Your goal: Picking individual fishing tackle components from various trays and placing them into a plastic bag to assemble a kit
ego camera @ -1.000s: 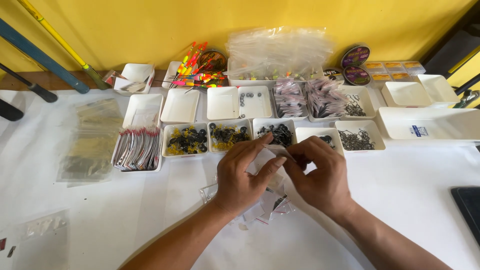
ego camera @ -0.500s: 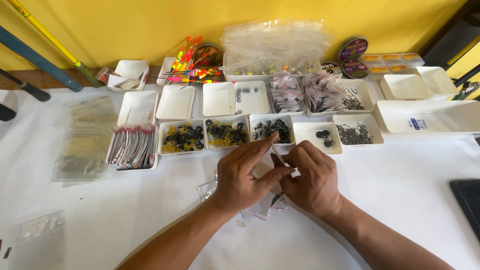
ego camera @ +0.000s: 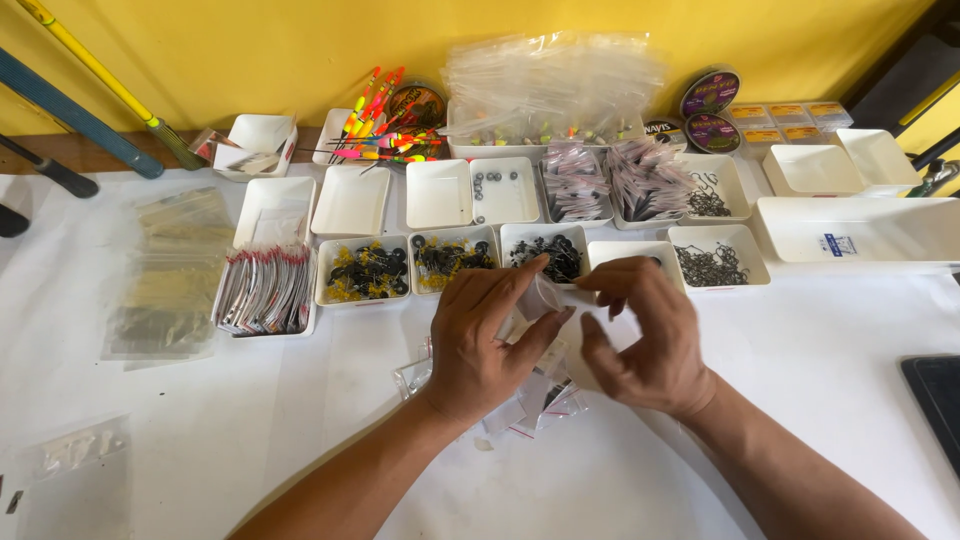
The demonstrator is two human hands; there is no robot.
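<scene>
My left hand point(ego camera: 483, 345) holds a small clear plastic bag point(ego camera: 541, 298) by its top edge, over a loose pile of similar small clear bags point(ego camera: 530, 400) on the white table. My right hand point(ego camera: 645, 340) hovers just right of the bag, fingers curled with thumb and forefinger near its mouth; whether it pinches anything is hidden. Both hands sit just in front of a row of small white trays: one with black-and-yellow pieces point(ego camera: 365, 272), one with dark pieces point(ego camera: 450, 255), one with black rings point(ego camera: 548, 250).
More white trays point(ego camera: 350, 205) stand behind, some bare, one with hooks point(ego camera: 712, 265). A tray of packed sachets point(ego camera: 265, 290) lies left, beside stacked clear bags point(ego camera: 165, 275). Bright floats point(ego camera: 375, 130), line spools point(ego camera: 708, 95) and rods point(ego camera: 90, 85) line the yellow wall. A dark tablet point(ego camera: 935, 400) lies right.
My right hand has drawn slightly away from the left and opened its curl, and the small clear bag now shows between the two hands. The view shifted a little.
</scene>
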